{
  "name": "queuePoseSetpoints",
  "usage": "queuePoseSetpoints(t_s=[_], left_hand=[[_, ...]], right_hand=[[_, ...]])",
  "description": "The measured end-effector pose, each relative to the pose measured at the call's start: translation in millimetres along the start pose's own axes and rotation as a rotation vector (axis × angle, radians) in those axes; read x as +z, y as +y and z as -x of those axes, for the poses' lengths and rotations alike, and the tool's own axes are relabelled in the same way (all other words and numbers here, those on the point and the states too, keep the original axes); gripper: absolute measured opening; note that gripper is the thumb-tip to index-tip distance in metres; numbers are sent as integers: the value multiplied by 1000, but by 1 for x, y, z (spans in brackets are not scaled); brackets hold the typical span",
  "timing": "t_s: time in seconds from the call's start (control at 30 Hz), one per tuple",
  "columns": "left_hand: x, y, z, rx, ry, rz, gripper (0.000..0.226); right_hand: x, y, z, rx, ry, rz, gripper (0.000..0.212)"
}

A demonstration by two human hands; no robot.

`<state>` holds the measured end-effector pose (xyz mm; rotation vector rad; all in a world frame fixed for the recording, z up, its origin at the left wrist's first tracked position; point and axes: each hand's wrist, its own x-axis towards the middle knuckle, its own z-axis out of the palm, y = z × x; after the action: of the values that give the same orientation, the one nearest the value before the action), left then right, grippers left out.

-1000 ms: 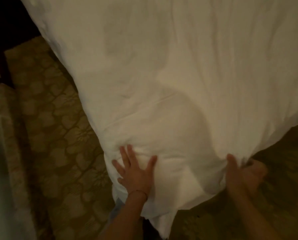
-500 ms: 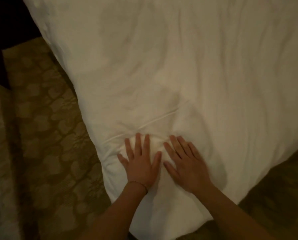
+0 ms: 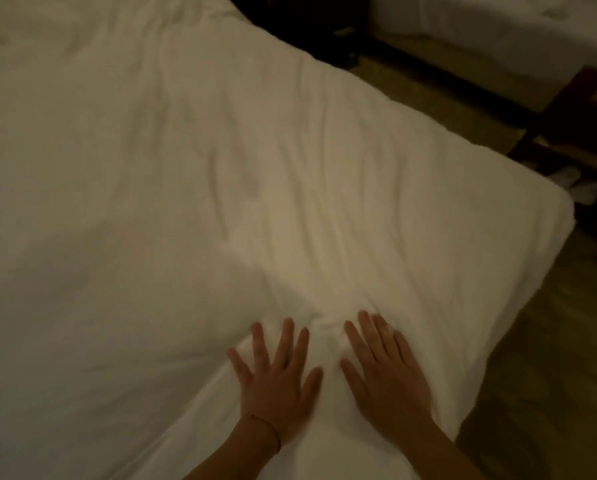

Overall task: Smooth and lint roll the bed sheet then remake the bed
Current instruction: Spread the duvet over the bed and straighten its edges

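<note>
- My fingers [image 3: 283, 341] are straight and spread on both hands, grasping nothing; they lie flat against the cloth.
- My left hand [image 3: 276, 382] (a thin band at its wrist) presses palm-down just beside my right hand [image 3: 383, 382], the two near each other but apart, with a small puckered ridge of cloth between them.
- A second ago my right hand was off at the hanging edge, gripping the cloth there; it has since let go and come up onto the top surface next to the left. Both hands now sit further in from the corner than they did then.
- I take that to mean the tugging at the edge is finished and I am into the flat-palmed smoothing strokes.
- The bed sheet [image 3: 221, 168] lies spread over the bed, under my palms and running away from me to the far corner on the right; long shallow creases fan out ahead of my fingers, so much smoothing is left.
- No lint roller shows anywhere, so that step looks not yet begun.
- Beyond the bed's right edge lie the carpet [image 3: 550, 358] and some dark furniture [image 3: 574, 133], too dim to tell more.
</note>
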<state>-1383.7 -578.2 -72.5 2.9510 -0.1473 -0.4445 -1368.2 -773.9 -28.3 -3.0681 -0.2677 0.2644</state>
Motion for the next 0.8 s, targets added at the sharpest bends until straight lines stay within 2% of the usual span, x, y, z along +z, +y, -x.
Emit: queuePoseSetpoints(t_s=[0.27,0.37,0.47,0.53,0.6,0.67,0.73,0.8], left_hand=[[-50,91,-213,39,67,47,65],[-66,131,-287,55,-12,35,66],[-80,167,-350,104,-27,24,68],[-87,187,-387,110,-11,16,68],[-95,205,-423,107,1,1,66],[-105,220,-455,107,12,5,69],[-113,241,-482,128,21,28,73],[-116,269,-500,146,13,67,77]], right_hand=[[-25,149,-179,-55,45,-17,57],[-32,198,-231,-150,34,11,58],[-42,243,-280,-165,78,11,58],[-51,284,-311,-73,80,65,61],[-61,345,-335,132,76,102,66],[-68,400,-343,285,-11,123,68],[-64,420,-345,277,-55,137,68],[-62,415,-346,272,-26,117,68]])
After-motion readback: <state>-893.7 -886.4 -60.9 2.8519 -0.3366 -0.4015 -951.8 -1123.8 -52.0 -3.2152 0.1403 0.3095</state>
